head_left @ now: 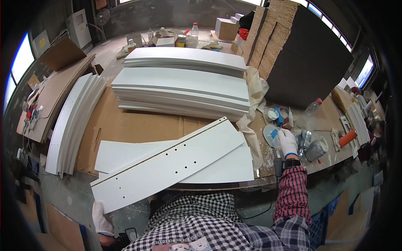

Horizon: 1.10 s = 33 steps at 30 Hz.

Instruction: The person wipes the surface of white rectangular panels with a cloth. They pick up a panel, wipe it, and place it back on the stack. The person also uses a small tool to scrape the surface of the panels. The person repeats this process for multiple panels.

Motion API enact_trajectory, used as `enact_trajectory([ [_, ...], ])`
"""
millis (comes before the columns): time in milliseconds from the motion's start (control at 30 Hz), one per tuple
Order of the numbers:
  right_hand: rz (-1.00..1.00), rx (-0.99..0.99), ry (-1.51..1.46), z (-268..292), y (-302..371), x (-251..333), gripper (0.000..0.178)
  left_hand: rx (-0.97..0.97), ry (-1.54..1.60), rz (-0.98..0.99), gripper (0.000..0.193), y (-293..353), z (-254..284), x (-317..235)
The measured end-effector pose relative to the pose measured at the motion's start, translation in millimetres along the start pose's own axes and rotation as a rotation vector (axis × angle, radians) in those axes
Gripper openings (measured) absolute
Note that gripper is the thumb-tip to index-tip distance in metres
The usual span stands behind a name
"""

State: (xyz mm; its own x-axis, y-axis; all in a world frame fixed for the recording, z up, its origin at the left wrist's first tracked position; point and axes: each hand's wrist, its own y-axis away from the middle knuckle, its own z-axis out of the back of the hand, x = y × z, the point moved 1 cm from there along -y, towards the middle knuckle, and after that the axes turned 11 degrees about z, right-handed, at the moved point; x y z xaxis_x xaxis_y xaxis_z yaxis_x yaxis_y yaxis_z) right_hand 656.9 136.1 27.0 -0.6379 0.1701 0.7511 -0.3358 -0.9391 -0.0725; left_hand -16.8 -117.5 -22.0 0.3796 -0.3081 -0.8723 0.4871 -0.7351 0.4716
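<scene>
My left hand [102, 219], in a white knit glove, grips the near left corner of a long white panel [167, 161]. That panel has several dark holes and a brown groove along its far edge, and it lies slanted over other white panels [238, 171]. My right hand [287, 142], also gloved, is closed at a small blue flat piece [274, 133] over a round grey disc [268, 138] that looks smeared with paste. Its fingertips are partly hidden. Just right of this hand stand a metal tool [304, 140] and a grey-smeared tub [317, 149].
Stacked white panels [180, 85] rise across the table, with more panels [73, 125] leaning at the left. A tall dark board stack [310, 54] stands far right. Crumpled cloth [253, 90], a bottle [313, 107] and an orange cylinder [348, 138] lie on the right side.
</scene>
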Motion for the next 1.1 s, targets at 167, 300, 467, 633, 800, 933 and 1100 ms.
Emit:
enact_trajectory([
  [167,-0.044,-0.044,0.446,3,-4,-3,0.062,-0.011,-0.011,-0.032,0.044,-9,3,5],
  [300,-0.08,0.046,0.548,-18,-16,5,0.073,-0.034,0.014,-0.027,0.045,1,3,1],
  [467,0.202,-0.046,0.251,-28,-44,-70,0.053,-0.013,0.126,-0.007,0.044,8,-11,-6],
  [633,0.218,-0.131,-0.092,-1,-79,-114,0.034,0.317,0.311,-0.17,0.076,16,-27,-19],
  [800,0.388,0.125,-0.096,-45,-24,108,0.029,0.407,0.363,0.024,0.078,31,-5,28],
  [933,0.597,0.58,-0.272,-133,109,264,0.015,0.507,0.351,0.139,0.051,21,-40,36],
  [1100,0.995,1.162,-0.251,-230,252,370,0.021,0.403,0.381,0.114,0.04,14,-71,28],
])
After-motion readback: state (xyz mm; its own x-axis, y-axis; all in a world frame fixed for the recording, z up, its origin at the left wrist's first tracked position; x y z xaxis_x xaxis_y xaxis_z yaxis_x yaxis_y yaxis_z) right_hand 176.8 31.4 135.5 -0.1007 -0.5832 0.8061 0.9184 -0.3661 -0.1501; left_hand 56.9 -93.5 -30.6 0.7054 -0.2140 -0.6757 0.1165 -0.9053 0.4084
